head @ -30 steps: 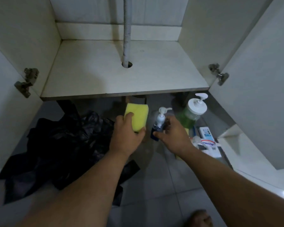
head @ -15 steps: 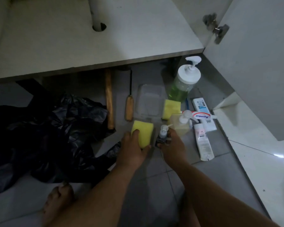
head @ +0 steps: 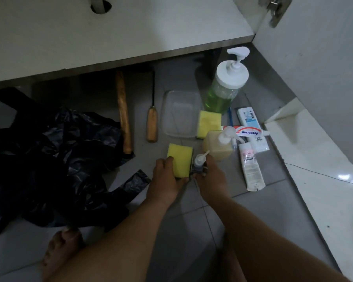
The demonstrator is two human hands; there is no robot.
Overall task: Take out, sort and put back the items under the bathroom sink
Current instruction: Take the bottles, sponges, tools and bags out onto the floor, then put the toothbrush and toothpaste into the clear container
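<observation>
Lowered from the cabinet to the floor, left hand (head: 166, 183) grips a yellow sponge (head: 179, 162), right hand (head: 212, 178) clutches a small pump bottle (head: 199, 162).

I take the clear plastic tub (head: 180, 113) as my landmark. Left of it lie a wooden-handled tool (head: 152, 125) and a wooden stick (head: 123, 112), side by side with a narrow strip of floor (head: 192, 231) between. Farther left a black plastic bag (head: 49, 159) sprawls over the tiles. Right of the tub a second yellow sponge (head: 209, 124) touches its edge, with the green pump bottle (head: 224, 88), yellow pump bottle (head: 217, 144) and tubes (head: 252, 169) crowded just beyond. Below the tub my hands fill the gap; open floor lies nearer me. Above it the cabinet shelf (head: 130, 31) overhangs.
</observation>
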